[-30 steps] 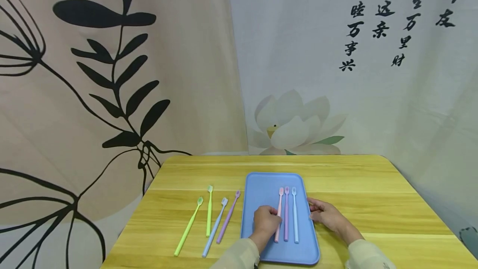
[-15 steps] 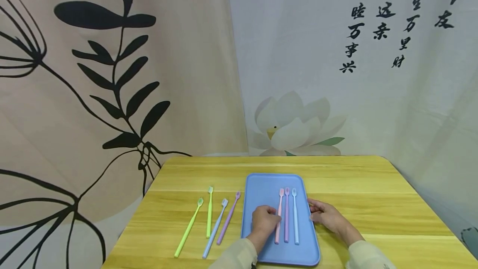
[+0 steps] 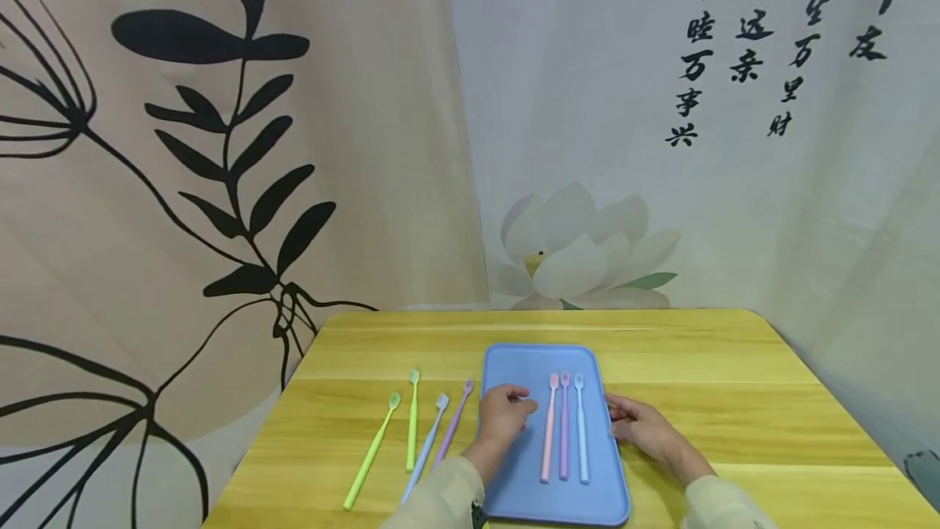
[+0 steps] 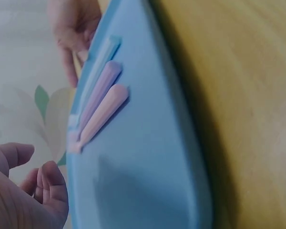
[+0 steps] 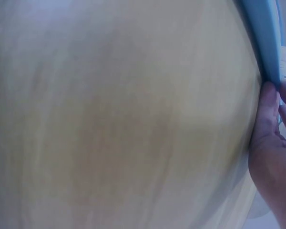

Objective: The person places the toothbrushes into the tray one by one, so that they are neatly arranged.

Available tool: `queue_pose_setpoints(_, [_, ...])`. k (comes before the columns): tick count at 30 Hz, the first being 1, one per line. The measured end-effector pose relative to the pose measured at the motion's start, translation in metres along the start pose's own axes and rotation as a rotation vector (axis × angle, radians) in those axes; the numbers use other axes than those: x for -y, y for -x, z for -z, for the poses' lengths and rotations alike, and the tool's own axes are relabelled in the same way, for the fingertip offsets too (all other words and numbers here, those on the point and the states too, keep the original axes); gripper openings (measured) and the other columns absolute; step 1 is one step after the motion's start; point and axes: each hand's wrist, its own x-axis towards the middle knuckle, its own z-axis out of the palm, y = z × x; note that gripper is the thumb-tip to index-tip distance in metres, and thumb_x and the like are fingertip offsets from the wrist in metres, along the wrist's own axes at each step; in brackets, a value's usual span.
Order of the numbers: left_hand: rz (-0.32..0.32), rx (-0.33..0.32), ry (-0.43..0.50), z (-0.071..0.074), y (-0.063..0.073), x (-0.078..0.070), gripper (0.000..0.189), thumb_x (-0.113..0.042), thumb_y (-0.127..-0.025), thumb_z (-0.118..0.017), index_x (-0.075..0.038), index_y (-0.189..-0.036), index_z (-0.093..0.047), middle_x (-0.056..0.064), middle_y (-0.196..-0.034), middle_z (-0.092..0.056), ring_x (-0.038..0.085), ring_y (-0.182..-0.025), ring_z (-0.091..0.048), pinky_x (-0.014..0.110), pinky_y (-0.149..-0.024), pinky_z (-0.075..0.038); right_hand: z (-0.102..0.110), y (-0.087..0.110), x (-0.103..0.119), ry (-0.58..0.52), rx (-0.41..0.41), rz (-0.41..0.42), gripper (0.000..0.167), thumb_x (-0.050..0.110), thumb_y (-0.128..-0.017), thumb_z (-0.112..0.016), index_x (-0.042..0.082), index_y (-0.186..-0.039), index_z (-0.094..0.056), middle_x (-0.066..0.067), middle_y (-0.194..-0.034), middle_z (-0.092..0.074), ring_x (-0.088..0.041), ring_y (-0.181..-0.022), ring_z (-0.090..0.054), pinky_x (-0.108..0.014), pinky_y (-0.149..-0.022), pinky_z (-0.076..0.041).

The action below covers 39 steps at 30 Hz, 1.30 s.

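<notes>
A blue tray lies on the table. On its right half lie a pink toothbrush, a purple toothbrush and a light blue toothbrush, side by side with heads away from me. My left hand hovers over the tray's left half, holding nothing. In the left wrist view that hand shows thumb and fingers apart. My right hand holds the tray's right edge. The right wrist view has this hand with its fingertips at the blue rim.
Left of the tray lie a long green toothbrush, a shorter green one, a blue toothbrush and a purple one. My left sleeve partly covers the blue one. A printed curtain hangs behind the wooden table.
My left hand has let go of the pink toothbrush and moved left and slightly away from me. The pink toothbrush stays beside the purple one. The right hand has kept its place at the tray edge.
</notes>
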Motion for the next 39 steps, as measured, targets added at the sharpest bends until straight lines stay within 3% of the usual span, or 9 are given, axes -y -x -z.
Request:
queue_pose_setpoints(9, [0.021,0.045,0.127,0.021,-0.010,0.001,0.024,-0.004,-0.083,-0.075,0.007,-0.103,-0.070,0.004,-0.075,-0.061,0.012,-0.058,-0.055,0.028,-0.055,-0.052,0.000,0.000,0.002,-0.015,-0.008,-0.013,0.061,-0.011,-0.085,-0.060,-0.011,-0.143,-0.042,-0.018,-0.113,-0.056,-0.027,-0.102,-0.055,-0.039,-0.086,-0.054])
queue_pose_setpoints(15, [-0.001,0.075,0.118,0.042,-0.014,0.002,0.024,-0.009,-0.086,-0.075,0.004,-0.105,-0.070,0.005,-0.078,-0.062,0.017,-0.064,-0.059,0.030,-0.059,-0.053,-0.001,0.000,0.001,-0.013,-0.005,-0.013,0.061,-0.012,-0.085,-0.060,-0.011,-0.143,-0.041,-0.019,-0.113,-0.056,-0.027,-0.102,-0.056,-0.039,-0.086,-0.054])
queue_pose_setpoints(19, [0.020,0.084,0.134,0.056,-0.020,0.004,0.025,-0.010,-0.088,-0.073,0.003,-0.109,-0.070,0.006,-0.083,-0.063,0.025,-0.074,-0.062,0.037,-0.066,-0.054,-0.001,0.001,0.001,-0.015,-0.018,-0.020,0.061,-0.012,-0.084,-0.060,-0.011,-0.143,-0.042,-0.018,-0.112,-0.056,-0.027,-0.102,-0.055,-0.038,-0.086,-0.055])
queue_pose_setpoints(23, [0.026,0.073,0.162,0.071,-0.026,0.006,0.027,-0.009,-0.088,-0.073,0.004,-0.111,-0.069,0.007,-0.085,-0.062,0.025,-0.076,-0.062,0.041,-0.070,-0.055,-0.001,0.001,0.002,-0.015,-0.017,-0.016,0.061,-0.012,-0.084,-0.060,-0.011,-0.143,-0.043,-0.018,-0.112,-0.056,-0.027,-0.101,-0.055,-0.039,-0.085,-0.054])
queue_pose_setpoints(39, [0.012,0.036,0.044,0.126,-0.028,0.006,0.030,-0.007,-0.089,-0.070,0.004,-0.118,-0.067,0.009,-0.093,-0.062,0.017,-0.081,-0.057,0.041,-0.075,-0.054,0.003,0.002,0.002,-0.010,0.034,0.020,0.063,-0.009,-0.085,-0.060,-0.012,-0.144,-0.039,-0.019,-0.112,-0.054,-0.027,-0.100,-0.053,-0.039,-0.085,-0.054])
